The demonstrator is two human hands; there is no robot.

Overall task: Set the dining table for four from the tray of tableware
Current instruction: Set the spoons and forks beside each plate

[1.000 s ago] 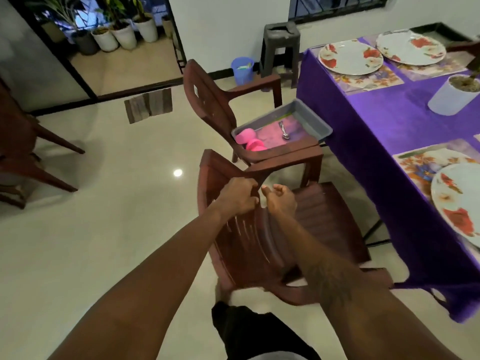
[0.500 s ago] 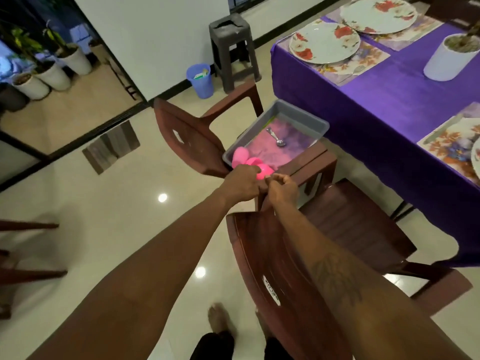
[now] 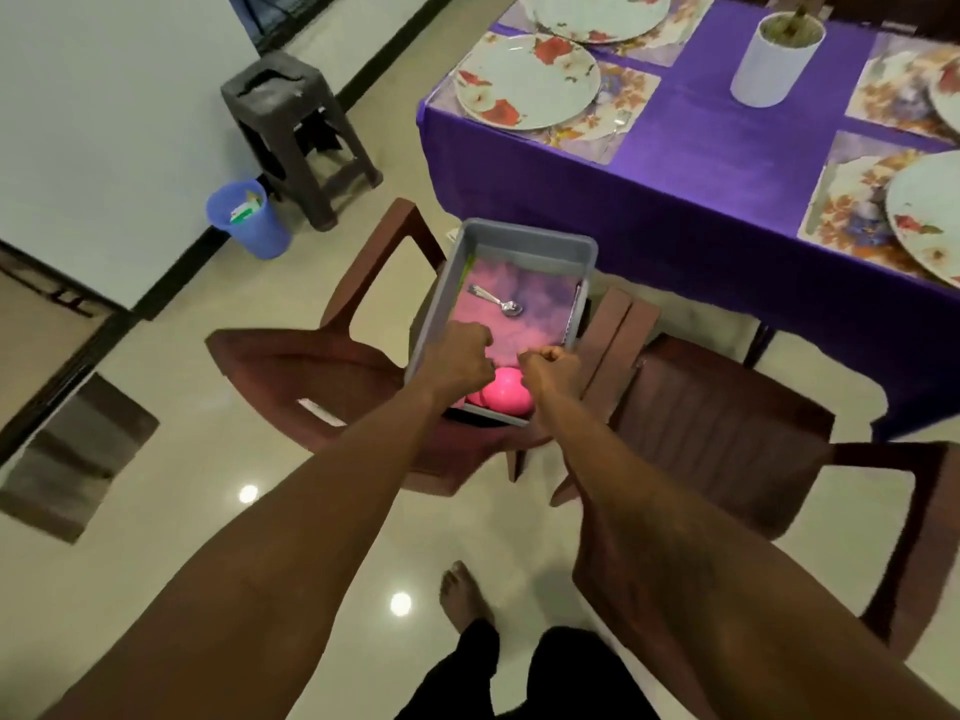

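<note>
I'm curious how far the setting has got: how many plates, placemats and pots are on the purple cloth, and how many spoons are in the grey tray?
Plates: 4
Placemats: 4
White pot: 1
Spoon in tray: 1
Total: 10

Left hand (image 3: 460,356) and right hand (image 3: 551,371) fisted over tray (image 3: 524,240); spoon (image 3: 496,300) inside.

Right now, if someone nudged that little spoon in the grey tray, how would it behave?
The spoon looks like thin shiny metal, so probably stiff and light. Lying flat in the tray, it would likely slide rather than roll.
</note>
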